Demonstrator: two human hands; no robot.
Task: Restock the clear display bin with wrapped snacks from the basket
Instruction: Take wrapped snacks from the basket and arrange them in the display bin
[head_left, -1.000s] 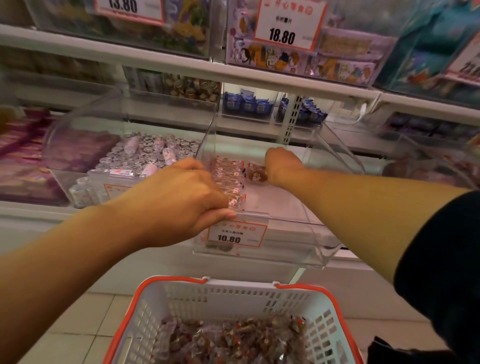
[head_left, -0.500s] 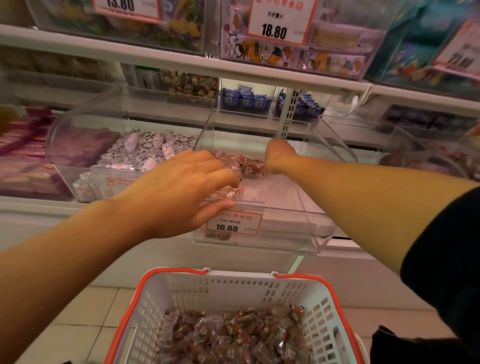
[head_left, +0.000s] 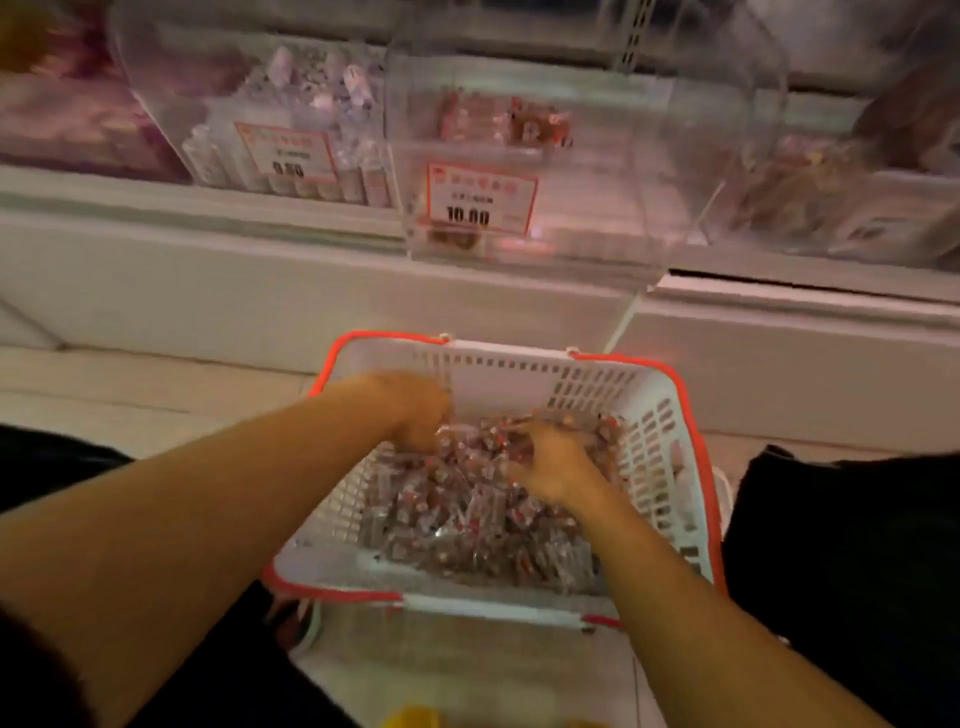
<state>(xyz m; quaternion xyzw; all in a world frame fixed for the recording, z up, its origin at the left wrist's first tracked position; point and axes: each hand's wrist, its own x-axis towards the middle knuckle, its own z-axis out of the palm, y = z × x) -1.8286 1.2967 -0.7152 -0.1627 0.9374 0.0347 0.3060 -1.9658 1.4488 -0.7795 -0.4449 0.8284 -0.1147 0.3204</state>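
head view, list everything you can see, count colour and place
basket: one, white with red rim, on the floor below the shelf
wrapped snacks: many, clear wrap with red-brown contents, piled in the basket
clear display bin: one, transparent, on the shelf above the basket, a few snacks at its back
price tag: one, white with red border, on that bin's front
left bin: one, clear, beside it, holds pale wrapped items
right bin: one, clear, brownish contents, blurred
floor: pale tiles
left hand: in the basket, on the snacks, grip blurred
right hand: in the basket, fingers among the snacks, grip blurred
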